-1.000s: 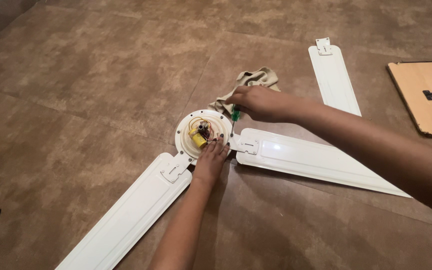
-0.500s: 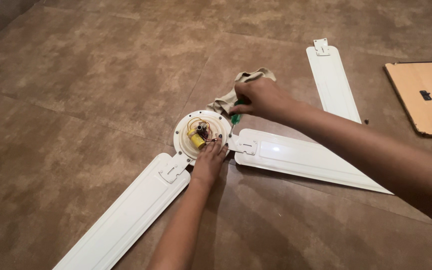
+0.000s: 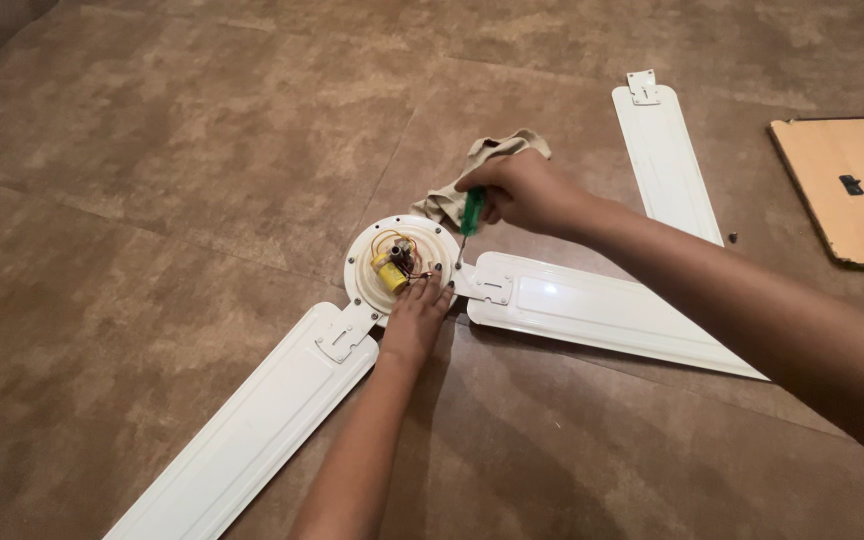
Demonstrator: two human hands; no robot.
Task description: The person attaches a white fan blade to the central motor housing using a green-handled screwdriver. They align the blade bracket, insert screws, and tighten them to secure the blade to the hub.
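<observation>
Since the earlier frames the right hand (image 3: 517, 190) is seen shifted slightly up and left, and more of the green-handled screwdriver (image 3: 470, 215) is exposed below the fist; the left hand (image 3: 417, 315) is kept in the same spot. The screwdriver handle is enclosed in the closed right grip, shaft tilted down toward the right edge of the round white metal fan motor hub (image 3: 402, 262), the tip near where the hub meets a blade bracket. The left hand is laid palm down on the hub's lower right rim, fingers pressed flat, nothing clasped in it. Inside the open hub a yellow cylindrical capacitor (image 3: 388, 275) and coloured wires are seen. Two long white fan blades are attached to the hub: one (image 3: 252, 430) running to the lower left, one (image 3: 612, 315) running right under the right forearm. A third white blade (image 3: 664, 160) is lying detached on the brown tiled floor (image 3: 152, 150), well apart, upper right. A crumpled beige cloth (image 3: 487, 160) is lying just behind the right hand. A tan board with a ragged edge (image 3: 842, 190) is placed at far right.
</observation>
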